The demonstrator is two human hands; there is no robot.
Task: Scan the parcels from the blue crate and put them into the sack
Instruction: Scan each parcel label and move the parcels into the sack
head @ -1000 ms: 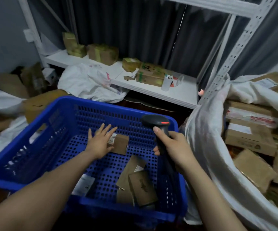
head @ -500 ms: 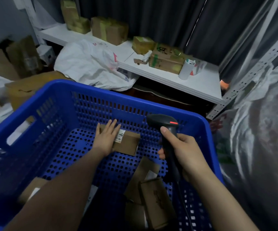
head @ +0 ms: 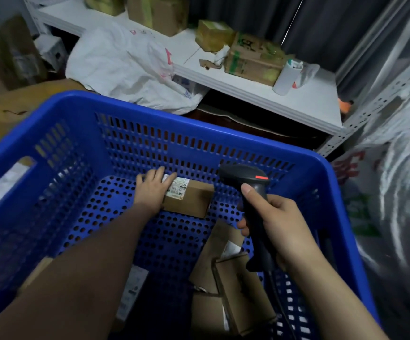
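Below the white shelf (head: 304, 104), your left hand (head: 153, 190) lies flat on the small parcel (head: 189, 200) by the blue crate (head: 174, 123)'s far wall, and your right hand (head: 272, 229) clasps the scanner (head: 250, 182); the box looks light and stiff, so grasp its sides.

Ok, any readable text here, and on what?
None can be quoted.
The label on the small parcel: print too small to read.
The box on the shelf: dark print, blurred.
The sack at right: red and green print, blurred.
The white bag: red marks, unreadable.
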